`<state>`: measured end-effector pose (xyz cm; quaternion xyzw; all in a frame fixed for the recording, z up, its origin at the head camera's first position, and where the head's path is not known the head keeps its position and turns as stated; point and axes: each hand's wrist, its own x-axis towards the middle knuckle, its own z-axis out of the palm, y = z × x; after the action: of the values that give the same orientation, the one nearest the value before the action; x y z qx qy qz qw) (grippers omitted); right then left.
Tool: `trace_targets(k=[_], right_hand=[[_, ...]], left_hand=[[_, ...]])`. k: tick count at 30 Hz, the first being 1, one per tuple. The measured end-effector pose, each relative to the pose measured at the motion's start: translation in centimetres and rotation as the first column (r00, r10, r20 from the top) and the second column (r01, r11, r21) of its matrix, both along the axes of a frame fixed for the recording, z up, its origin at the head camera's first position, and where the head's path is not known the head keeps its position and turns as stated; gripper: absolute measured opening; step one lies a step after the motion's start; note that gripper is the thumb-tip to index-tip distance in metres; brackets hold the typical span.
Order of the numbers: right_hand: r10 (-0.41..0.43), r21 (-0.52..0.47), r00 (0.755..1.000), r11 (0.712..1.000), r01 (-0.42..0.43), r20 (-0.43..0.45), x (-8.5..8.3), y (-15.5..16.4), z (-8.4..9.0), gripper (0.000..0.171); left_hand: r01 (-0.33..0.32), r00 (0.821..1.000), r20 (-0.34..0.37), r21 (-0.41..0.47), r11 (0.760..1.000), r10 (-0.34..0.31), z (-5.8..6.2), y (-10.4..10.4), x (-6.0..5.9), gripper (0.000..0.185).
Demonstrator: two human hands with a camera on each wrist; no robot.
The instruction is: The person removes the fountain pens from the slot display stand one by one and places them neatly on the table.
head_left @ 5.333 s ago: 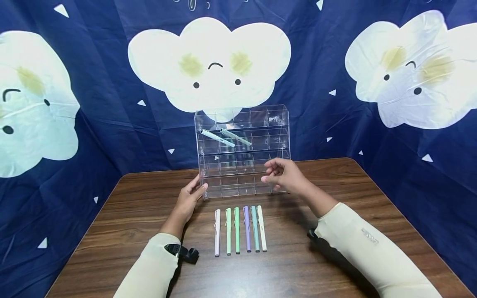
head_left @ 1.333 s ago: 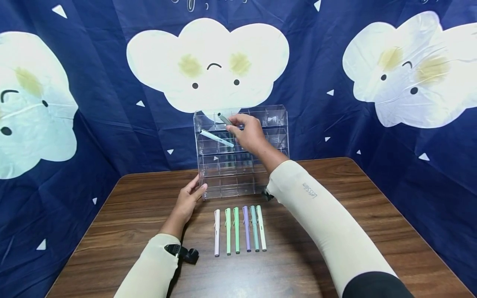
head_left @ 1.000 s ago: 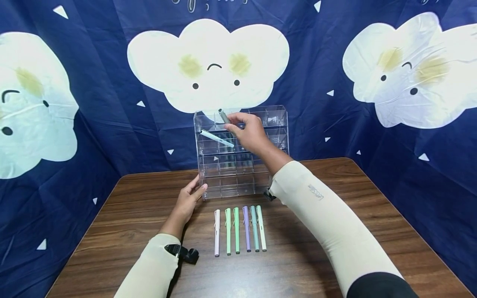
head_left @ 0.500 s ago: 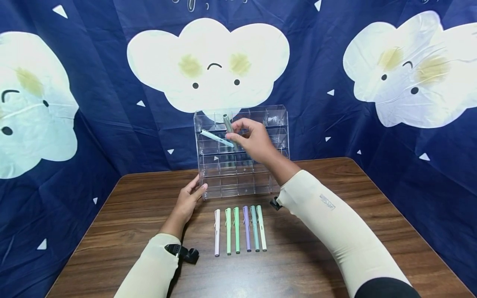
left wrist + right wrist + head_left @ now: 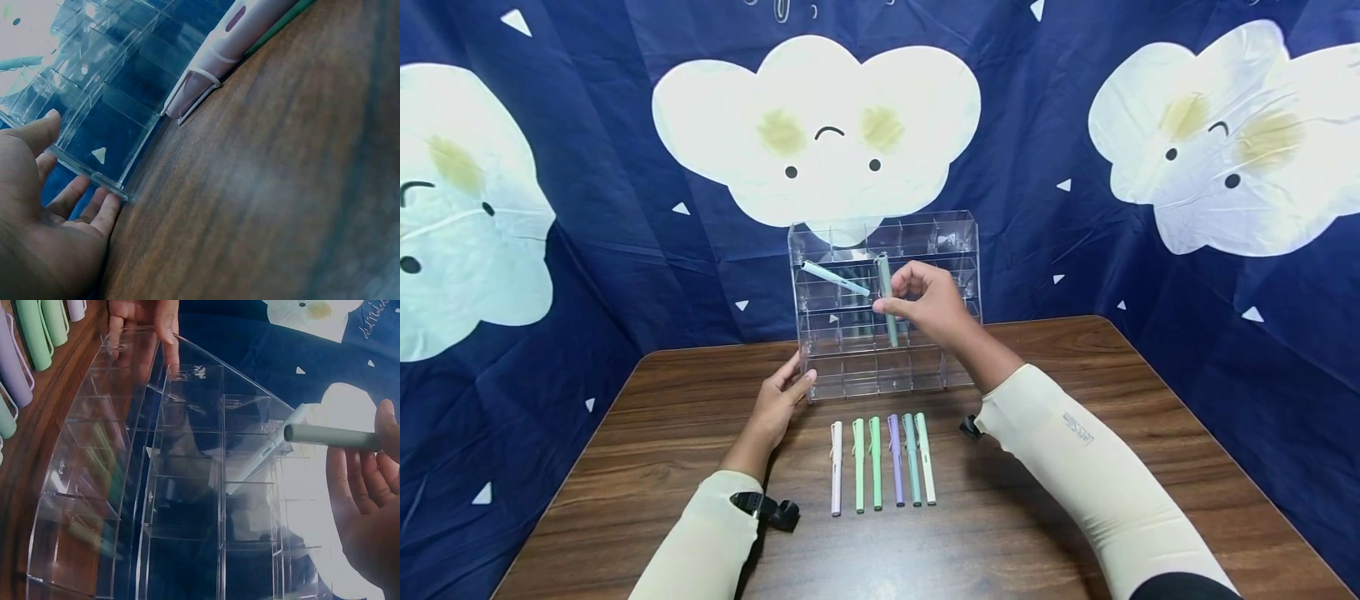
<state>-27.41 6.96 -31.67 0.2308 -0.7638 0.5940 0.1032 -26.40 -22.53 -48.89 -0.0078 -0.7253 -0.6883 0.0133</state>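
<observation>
Head view is showing a dark wood-grain table point(image 5: 1075, 467) standing against a navy fabric backdrop point(image 5: 1037, 108) printed with white clouds and small white triangles. A clear acrylic organizer point(image 5: 955, 242), divided into tiered compartments, is standing upright at the far side of the table. Six pens point(image 5: 883, 460) are lying side by side on the table just in front of the organizer, their long axes running toward the organizer.

The right hand point(image 5: 928, 302) is pinching a grey-green pen point(image 5: 887, 292) between thumb and fingers in front of the organizer's middle tiers. The pen's long axis is standing nearly vertical, one end pointing up at the upper tiers, the other down toward the table. A pale blue pen point(image 5: 835, 278) is resting slanted in a compartment to its left, its outer end pointing up and left.

The left hand point(image 5: 778, 398) is resting with straight, relaxed fingers against the organizer's lower left corner, holding nothing; the left wrist view is confirming this contact.
</observation>
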Motion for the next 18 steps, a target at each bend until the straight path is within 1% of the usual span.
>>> trace_targets(k=[3,5,7,10,12,14,18], right_hand=[[0.014,-0.027,1.0,1.0,-0.014,0.01,0.2,0.3,-0.4,0.032],[0.035,-0.04,0.999,0.999,-0.034,0.017,0.3,0.6,-0.7,0.039],[0.049,-0.026,0.999,0.998,-0.049,0.023,0.4,0.8,-1.0,0.052],[0.072,0.006,0.997,0.997,-0.072,0.03,0.5,1.2,-1.5,0.076],[0.08,0.032,0.996,0.996,-0.082,0.039,0.7,1.5,-1.9,0.087],[0.088,0.044,0.995,0.995,-0.09,0.055,0.9,1.8,-2.3,0.092],[0.091,0.062,0.992,0.993,-0.097,0.09,1.2,2.4,-3.0,0.089]], left_hand=[[-0.002,1.0,0.004,0.002,1.0,0.002,0.0,0.0,0.0,0.067],[0.001,1.0,0.006,0.003,1.0,-0.001,0.0,0.0,0.0,0.067],[0.002,1.0,0.008,0.0,1.0,-0.002,0.1,0.0,0.1,0.067],[0.0,1.0,0.012,-0.001,1.0,0.0,0.1,0.0,0.1,0.067],[-0.001,1.0,0.013,-0.003,1.0,0.001,0.2,0.0,0.0,0.067],[0.0,1.0,0.014,0.004,1.0,0.0,0.2,0.0,0.1,0.066],[0.005,1.0,0.009,0.013,1.0,-0.005,0.1,0.0,0.1,0.066]])
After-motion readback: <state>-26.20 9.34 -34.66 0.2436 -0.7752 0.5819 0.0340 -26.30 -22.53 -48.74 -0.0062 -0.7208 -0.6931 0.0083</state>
